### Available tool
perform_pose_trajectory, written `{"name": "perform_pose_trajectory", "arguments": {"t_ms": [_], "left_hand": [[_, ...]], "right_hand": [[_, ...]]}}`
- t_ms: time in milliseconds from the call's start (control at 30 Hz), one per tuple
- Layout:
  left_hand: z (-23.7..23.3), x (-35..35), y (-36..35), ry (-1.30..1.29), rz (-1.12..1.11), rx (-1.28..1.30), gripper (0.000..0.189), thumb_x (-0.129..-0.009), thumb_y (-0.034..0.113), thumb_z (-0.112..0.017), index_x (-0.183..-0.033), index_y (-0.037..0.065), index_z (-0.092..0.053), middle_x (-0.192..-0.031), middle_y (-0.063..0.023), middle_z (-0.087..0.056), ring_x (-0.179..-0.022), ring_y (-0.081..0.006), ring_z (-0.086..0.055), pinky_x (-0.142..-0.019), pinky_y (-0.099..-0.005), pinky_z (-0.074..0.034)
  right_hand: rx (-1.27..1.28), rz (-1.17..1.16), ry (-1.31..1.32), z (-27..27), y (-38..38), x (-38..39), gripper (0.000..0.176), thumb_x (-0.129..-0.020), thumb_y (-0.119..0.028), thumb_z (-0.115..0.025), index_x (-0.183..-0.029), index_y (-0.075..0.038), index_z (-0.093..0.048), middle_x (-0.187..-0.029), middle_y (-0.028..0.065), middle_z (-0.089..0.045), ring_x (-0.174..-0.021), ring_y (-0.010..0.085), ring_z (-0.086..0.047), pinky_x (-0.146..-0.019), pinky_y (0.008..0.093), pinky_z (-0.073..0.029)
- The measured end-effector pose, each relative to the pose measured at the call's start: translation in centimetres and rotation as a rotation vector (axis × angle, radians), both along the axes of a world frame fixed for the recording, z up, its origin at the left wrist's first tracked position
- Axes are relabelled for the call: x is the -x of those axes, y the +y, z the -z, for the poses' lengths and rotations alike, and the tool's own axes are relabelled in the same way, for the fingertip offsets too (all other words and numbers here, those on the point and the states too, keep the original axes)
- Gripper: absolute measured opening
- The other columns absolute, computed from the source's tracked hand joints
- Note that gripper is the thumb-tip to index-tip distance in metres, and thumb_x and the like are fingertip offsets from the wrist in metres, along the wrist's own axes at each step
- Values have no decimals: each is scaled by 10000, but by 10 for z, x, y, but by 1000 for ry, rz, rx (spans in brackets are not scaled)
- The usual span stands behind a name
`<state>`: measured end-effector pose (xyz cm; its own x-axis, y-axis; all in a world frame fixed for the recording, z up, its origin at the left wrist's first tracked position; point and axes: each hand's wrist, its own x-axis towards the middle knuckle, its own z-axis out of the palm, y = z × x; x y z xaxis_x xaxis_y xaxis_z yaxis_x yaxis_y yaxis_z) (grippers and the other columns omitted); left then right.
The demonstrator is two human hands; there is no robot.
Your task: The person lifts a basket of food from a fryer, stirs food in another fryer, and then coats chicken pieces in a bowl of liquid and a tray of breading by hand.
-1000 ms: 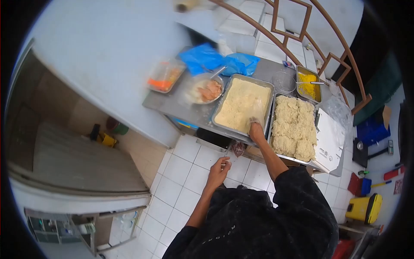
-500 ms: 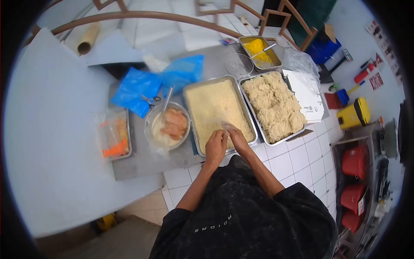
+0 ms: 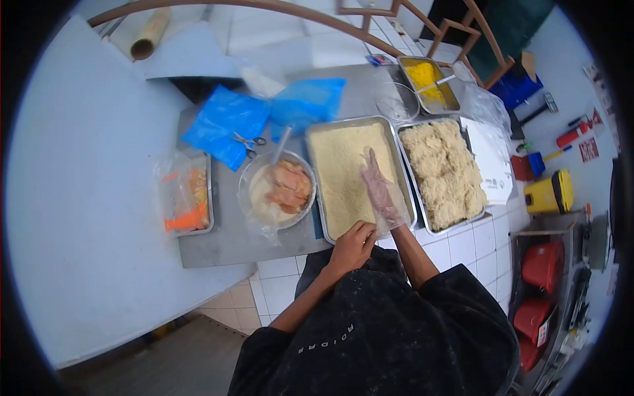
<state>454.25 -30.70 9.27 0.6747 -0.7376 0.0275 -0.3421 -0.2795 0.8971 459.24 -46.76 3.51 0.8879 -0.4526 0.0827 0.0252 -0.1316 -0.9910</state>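
Note:
My right hand (image 3: 378, 187), inside a thin clear plastic glove, stretches over a metal tray of fine pale crumbs (image 3: 340, 158) with its fingers extended. By the right wrist, at the tray's near edge, my bare left hand (image 3: 355, 247) has its fingers pinched at the cuff of the plastic glove (image 3: 391, 218). Left of this tray stands a bowl of pale batter (image 3: 263, 201) with pink raw meat pieces (image 3: 290, 185) and an upright utensil handle. On the right, a second metal tray holds clumpy, coarse crumbs (image 3: 442, 175).
Blue plastic bags (image 3: 307, 102) and scissors (image 3: 249, 141) lie behind the bowl. At the table's left end is a tray of orange items under clear plastic (image 3: 188, 214). A wire strainer (image 3: 396, 102) and a tray of yellow crumbs (image 3: 426, 79) stand at the back.
My right hand has slid into the plastic glove and straightened forward over the crumbs. My left hand has drawn back toward the right wrist. The view has shifted slightly.

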Motion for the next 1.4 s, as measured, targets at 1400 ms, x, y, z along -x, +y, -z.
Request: {"name": "perform_pose_trajectory", "arguments": {"t_ms": [1400], "left_hand": [[53,-72,89,311,-919,31,452,-785,-57,-568,-1213,12,-439,-1049,-174,-575,-910,-199,-609,-709,-302,-519]], "right_hand": [[923,-836,292,-42,76,-17,485,-762,-486,-627,-1126,-166,-588,-1114,69,-542,-1148,244,-458,-1025,620,-86]]}}
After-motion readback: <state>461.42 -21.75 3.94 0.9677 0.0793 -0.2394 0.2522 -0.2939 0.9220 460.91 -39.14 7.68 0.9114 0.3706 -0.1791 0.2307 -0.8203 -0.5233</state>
